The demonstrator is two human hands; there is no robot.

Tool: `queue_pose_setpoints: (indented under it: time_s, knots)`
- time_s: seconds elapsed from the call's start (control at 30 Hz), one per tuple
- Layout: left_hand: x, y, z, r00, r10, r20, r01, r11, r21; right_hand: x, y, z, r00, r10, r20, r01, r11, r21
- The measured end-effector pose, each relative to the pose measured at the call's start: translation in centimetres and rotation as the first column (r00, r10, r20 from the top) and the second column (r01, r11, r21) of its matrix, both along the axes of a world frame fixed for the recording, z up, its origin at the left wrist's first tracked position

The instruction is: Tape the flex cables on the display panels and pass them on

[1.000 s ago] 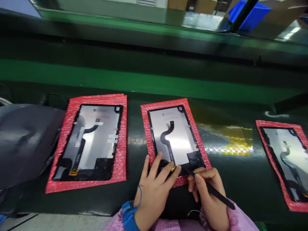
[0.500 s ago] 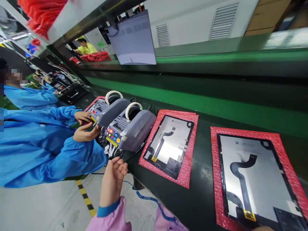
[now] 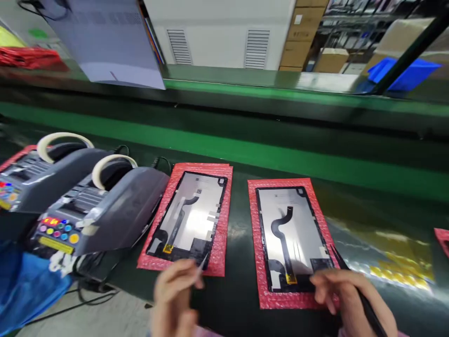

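Black tweezers (image 3: pixel 370 311) sit gripped in the right hand (image 3: pixel 354 290) by the right-hand screen (image 3: pixel 303 238), near the bench's (image 3: pixel 240 234) front edge; the left hand (image 3: pixel 175 295), now back from the tape machine (image 3: pixel 121 215), pinches a pale strip (image 3: pixel 201 269) (probably tape), seemingly within the screen's reach.

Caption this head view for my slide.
Left hand holds a pale strip, right hand black tweezers, near two panels on red bubble wrap.

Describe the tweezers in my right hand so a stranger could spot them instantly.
On the dark workbench, look right of the grey tape dispensers to the second display panel on red bubble wrap. At its lower right corner, your right hand holds the tweezers. They are slim, black and pointed, unlike the blurred pale strip in your left hand.
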State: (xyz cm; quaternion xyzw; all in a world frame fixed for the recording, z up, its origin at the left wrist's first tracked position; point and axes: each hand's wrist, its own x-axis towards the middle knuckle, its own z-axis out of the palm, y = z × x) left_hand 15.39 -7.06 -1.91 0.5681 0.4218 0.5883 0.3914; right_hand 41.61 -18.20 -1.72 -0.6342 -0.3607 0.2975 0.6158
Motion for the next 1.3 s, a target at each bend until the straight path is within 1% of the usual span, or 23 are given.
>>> queue_pose_setpoints:
  time_s: [0.03,0.07,0.13,0.2,0.23,0.3,0.37,0.4,0.43,0.47,0.53,0.6,0.63,0.67,0.7,0.73,0.8,0.87,0.9,1.0,1.07,1.17,1.3]
  knots:
    - [1.9,-1.3,-0.3,0.985,-0.155,-0.070,0.155,0.988,-0.015,0.6,0.7,0.7,0.999,0.049,0.023,-0.048,0.999,-0.019]
    - [3.6,-2.3,-0.5,0.948,-0.290,-0.133,0.290,0.957,-0.024,1.1,1.3,1.3,0.993,0.112,0.024,-0.111,0.993,-0.049]
    - [6.1,-3.3,-0.6,0.838,-0.499,-0.219,0.501,0.864,-0.052,1.4,2.4,2.3,0.969,0.244,-0.043,-0.248,0.963,-0.109]
    - [7.3,-3.2,-0.6,0.738,-0.619,-0.268,0.621,0.779,-0.089,1.3,3.2,2.8,0.937,0.319,-0.143,-0.338,0.931,-0.135]
    - [7.5,-2.8,-0.6,0.705,-0.653,-0.279,0.652,0.751,-0.110,1.3,3.5,2.9,0.927,0.324,-0.188,-0.351,0.926,-0.138]
    - [7.4,-2.1,-0.7,0.674,-0.690,-0.265,0.676,0.720,-0.155,1.4,4.0,3.1,0.933,0.267,-0.240,-0.299,0.948,-0.110]
    - [7.1,-1.4,-1.0,0.679,-0.697,-0.229,0.668,0.717,-0.199,2.1,4.8,3.4,0.957,0.169,-0.235,-0.189,0.980,-0.065]
    - [6.9,-1.2,-1.2,0.690,-0.690,-0.218,0.654,0.724,-0.220,2.5,5.3,3.6,0.967,0.136,-0.216,-0.152,0.987,-0.058]
    - [6.8,-1.0,-1.4,0.703,-0.679,-0.213,0.636,0.734,-0.238,2.8,5.9,3.7,0.973,0.132,-0.191,-0.144,0.988,-0.056]
    - [6.7,-0.9,-1.7,0.714,-0.666,-0.215,0.618,0.745,-0.252,3.0,6.4,3.8,0.972,0.158,-0.172,-0.171,0.983,-0.060]
    - [6.7,-0.9,-2.1,0.720,-0.659,-0.219,0.606,0.750,-0.263,2.9,7.4,3.9,0.943,0.280,-0.179,-0.299,0.950,-0.088]
    - [6.8,-1.1,-2.4,0.704,-0.682,-0.199,0.635,0.730,-0.254,2.3,7.9,3.8,0.889,0.385,-0.249,-0.419,0.902,-0.102]
    - [6.9,-1.2,-2.5,0.690,-0.699,-0.185,0.657,0.713,-0.243,1.9,8.0,3.7,0.868,0.404,-0.288,-0.446,0.889,-0.099]
    - [7.0,-1.2,-2.5,0.679,-0.713,-0.176,0.675,0.700,-0.232,1.6,8.1,3.7,0.863,0.396,-0.313,-0.444,0.891,-0.097]
    - [7.0,-1.2,-2.5,0.675,-0.716,-0.177,0.681,0.697,-0.226,1.5,8.1,3.6,0.874,0.366,-0.318,-0.414,0.906,-0.094]
    - [7.1,-1.2,-2.4,0.682,-0.706,-0.188,0.668,0.707,-0.232,1.5,8.2,3.6,0.897,0.322,-0.304,-0.362,0.928,-0.086]
    - [7.1,-0.8,-1.8,0.717,-0.651,-0.247,0.600,0.758,-0.255,2.1,8.5,3.3,0.940,0.243,-0.238,-0.269,0.959,-0.087]
    - [7.1,-0.3,-1.1,0.741,-0.586,-0.329,0.540,0.811,-0.228,3.0,9.0,2.6,0.960,0.239,-0.144,-0.257,0.958,-0.128]
    - [7.1,0.0,-0.7,0.737,-0.565,-0.371,0.536,0.823,-0.188,3.3,9.3,2.1,0.959,0.267,-0.092,-0.279,0.946,-0.163]
    - [7.5,0.9,0.3,0.700,-0.524,-0.485,0.574,0.817,-0.056,3.8,10.2,0.3,0.930,0.365,0.036,-0.342,0.897,-0.279]
    - [7.8,1.2,0.5,0.676,-0.490,-0.551,0.580,0.814,-0.013,3.7,10.6,-0.6,0.917,0.392,0.079,-0.349,0.881,-0.319]
    - [8.3,1.5,0.4,0.630,-0.436,-0.642,0.578,0.816,0.013,3.4,10.9,-1.3,0.914,0.391,0.112,-0.339,0.884,-0.321]
    - [8.7,1.5,0.0,0.525,-0.376,-0.763,0.606,0.795,0.026,3.5,11.0,-1.5,0.916,0.375,0.143,-0.316,0.894,-0.319]
